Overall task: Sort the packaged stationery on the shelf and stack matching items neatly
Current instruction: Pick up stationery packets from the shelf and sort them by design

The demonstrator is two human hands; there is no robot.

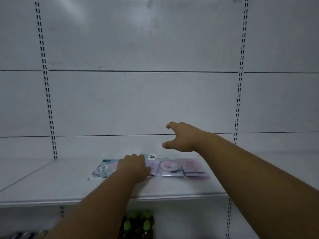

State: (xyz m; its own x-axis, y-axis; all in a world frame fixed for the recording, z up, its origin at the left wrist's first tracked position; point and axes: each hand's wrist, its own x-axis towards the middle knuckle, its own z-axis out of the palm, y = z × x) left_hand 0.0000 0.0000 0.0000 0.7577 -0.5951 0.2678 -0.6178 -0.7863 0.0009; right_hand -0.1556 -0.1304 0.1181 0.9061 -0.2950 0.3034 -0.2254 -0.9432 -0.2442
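Several flat stationery packs lie in a row on the white shelf (51,185). At the left is a teal and pink pack (105,168). Beside it lies a lilac pack (154,167), then a pack with a round pink picture (170,167), then a small stack of pink packs (194,169). My left hand (133,165) rests palm down on the packs between the teal one and the lilac one; whether its fingers grip anything is hidden. My right hand (183,137) hovers above the row, fingers spread, holding nothing.
The shelf's grey back wall (138,100) rises behind the packs, with slotted uprights (48,100) at left and right. Below the shelf's front edge stand green-capped bottles (138,223).
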